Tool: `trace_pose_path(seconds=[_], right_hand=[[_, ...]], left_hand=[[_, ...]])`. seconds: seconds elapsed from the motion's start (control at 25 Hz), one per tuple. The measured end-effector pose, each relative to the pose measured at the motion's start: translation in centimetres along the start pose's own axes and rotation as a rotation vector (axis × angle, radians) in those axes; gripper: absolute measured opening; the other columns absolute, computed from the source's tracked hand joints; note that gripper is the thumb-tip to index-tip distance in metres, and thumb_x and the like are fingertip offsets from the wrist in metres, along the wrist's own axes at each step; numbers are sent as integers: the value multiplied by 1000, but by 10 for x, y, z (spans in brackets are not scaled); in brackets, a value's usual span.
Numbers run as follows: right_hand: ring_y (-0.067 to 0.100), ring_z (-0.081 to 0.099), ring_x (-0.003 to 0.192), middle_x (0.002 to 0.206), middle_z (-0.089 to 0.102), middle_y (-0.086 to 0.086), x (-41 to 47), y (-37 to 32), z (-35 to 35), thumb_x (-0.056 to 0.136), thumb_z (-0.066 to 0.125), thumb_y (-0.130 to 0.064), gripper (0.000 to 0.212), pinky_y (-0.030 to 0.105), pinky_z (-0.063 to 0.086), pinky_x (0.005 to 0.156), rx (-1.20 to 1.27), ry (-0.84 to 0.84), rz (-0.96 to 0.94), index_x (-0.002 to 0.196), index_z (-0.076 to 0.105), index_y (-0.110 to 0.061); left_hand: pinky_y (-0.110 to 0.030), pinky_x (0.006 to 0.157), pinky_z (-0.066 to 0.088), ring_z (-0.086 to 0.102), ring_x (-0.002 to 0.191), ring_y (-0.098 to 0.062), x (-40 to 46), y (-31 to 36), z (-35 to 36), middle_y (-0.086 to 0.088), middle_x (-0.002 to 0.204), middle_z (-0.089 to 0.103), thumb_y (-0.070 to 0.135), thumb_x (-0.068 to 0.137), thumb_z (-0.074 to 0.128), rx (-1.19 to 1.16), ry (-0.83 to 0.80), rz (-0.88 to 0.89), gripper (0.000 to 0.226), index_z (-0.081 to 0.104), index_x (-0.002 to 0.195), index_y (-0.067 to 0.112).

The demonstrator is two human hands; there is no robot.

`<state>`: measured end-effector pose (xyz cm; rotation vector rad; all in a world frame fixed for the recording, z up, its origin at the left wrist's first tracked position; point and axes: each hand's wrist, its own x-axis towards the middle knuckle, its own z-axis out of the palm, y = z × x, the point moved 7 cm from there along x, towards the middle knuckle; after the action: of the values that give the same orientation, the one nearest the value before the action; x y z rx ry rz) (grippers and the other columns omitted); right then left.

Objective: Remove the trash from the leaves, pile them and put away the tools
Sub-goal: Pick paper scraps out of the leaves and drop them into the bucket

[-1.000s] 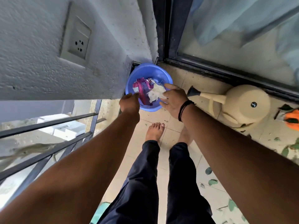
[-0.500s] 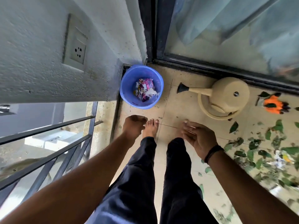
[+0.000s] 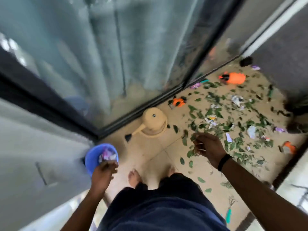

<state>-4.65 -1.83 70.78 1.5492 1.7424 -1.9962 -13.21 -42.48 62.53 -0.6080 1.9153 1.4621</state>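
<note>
Green leaves (image 3: 215, 112) lie scattered over the tiled balcony floor on the right, mixed with paper scraps (image 3: 210, 120) and wrappers (image 3: 236, 99). A blue bucket (image 3: 92, 158) holding colourful trash (image 3: 107, 155) stands in the corner at the lower left. My left hand (image 3: 102, 172) hangs in front of the bucket's near rim with loosely curled fingers and holds nothing. My right hand (image 3: 209, 147) hovers over the near edge of the leaves, fingers relaxed and empty. The frame is motion-blurred.
A beige watering can (image 3: 154, 122) stands by the glass door track (image 3: 150, 104). Orange gloves (image 3: 179, 101) (image 3: 233, 78) lie near the door, an orange tool (image 3: 289, 147) at the right edge, a teal-handled tool (image 3: 228, 213) by my right arm. My bare feet (image 3: 134, 178) stand on the tiles.
The view has swung right from the bucket to the leaf-strewn floor. Both hands let go of the bucket and drew back; my right hand has moved out over the leaves.
</note>
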Motion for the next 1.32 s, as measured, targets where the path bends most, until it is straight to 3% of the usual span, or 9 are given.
trace_pose_path(seconds=[0.12, 0.2, 0.28, 0.44, 0.64, 0.72, 0.96, 1.16, 1.32], right_hand=[[19, 59, 58, 82, 69, 11, -16, 5, -66, 98, 53, -6, 19, 27, 46, 52, 219, 181, -11, 106, 70, -6], [20, 59, 61, 76, 70, 7, -27, 23, -105, 96, 51, -4, 21, 28, 47, 54, 403, 287, -1, 105, 70, -5], [21, 60, 63, 72, 68, 4, -40, 46, -132, 98, 51, -7, 20, 28, 48, 55, 552, 350, 28, 106, 70, -5], [24, 60, 68, 78, 65, 7, -69, 95, -184, 100, 48, -10, 24, 30, 48, 62, 682, 432, 59, 104, 71, -4], [22, 59, 67, 79, 64, 7, -102, 166, -252, 100, 47, -11, 24, 28, 46, 63, 850, 540, 96, 110, 68, -5], [22, 60, 70, 80, 64, 5, -111, 194, -276, 100, 49, -14, 24, 30, 48, 64, 922, 566, 125, 113, 68, -7], [21, 59, 70, 84, 64, 5, -133, 250, -332, 98, 52, -18, 21, 30, 46, 64, 1068, 605, 143, 110, 67, -9], [23, 60, 71, 88, 65, 8, -155, 303, -349, 98, 53, -16, 22, 29, 47, 64, 1202, 678, 221, 112, 67, -6], [21, 59, 67, 87, 64, 8, -154, 317, -345, 97, 54, -15, 22, 26, 48, 59, 1312, 726, 284, 113, 66, -6]], left_hand=[[-35, 71, 43, 60, 77, -28, 0, 34, 22, -8, 73, 70, 19, 72, 66, 125, -83, 26, 24, 70, 91, 4], [-29, 64, 42, 61, 72, -26, -10, 64, 55, -7, 76, 70, 8, 86, 70, 188, -127, 95, 9, 70, 94, 5], [-26, 61, 41, 63, 67, -20, -20, 91, 102, -10, 84, 71, 4, 96, 62, 233, -207, 145, 11, 70, 92, 10], [-27, 61, 46, 65, 71, -20, -46, 131, 202, -8, 85, 72, 11, 97, 63, 233, -348, 217, 10, 68, 90, 16], [-18, 48, 53, 68, 66, -13, -99, 153, 285, -2, 81, 74, 20, 102, 58, 161, -429, 258, 13, 68, 96, 14], [-20, 51, 53, 69, 59, -9, -118, 149, 307, 2, 70, 74, 20, 102, 58, 161, -447, 260, 15, 68, 94, 13], [-31, 67, 49, 65, 72, -17, -155, 122, 364, 2, 65, 71, 21, 101, 60, 352, -470, 317, 22, 65, 81, 13], [-32, 71, 49, 67, 80, -22, -148, 99, 382, -12, 90, 71, 23, 101, 60, 542, -464, 330, 22, 68, 86, 9], [-35, 79, 51, 68, 88, -27, -136, 89, 401, -10, 93, 73, 21, 101, 60, 667, -510, 305, 19, 70, 91, 8]])
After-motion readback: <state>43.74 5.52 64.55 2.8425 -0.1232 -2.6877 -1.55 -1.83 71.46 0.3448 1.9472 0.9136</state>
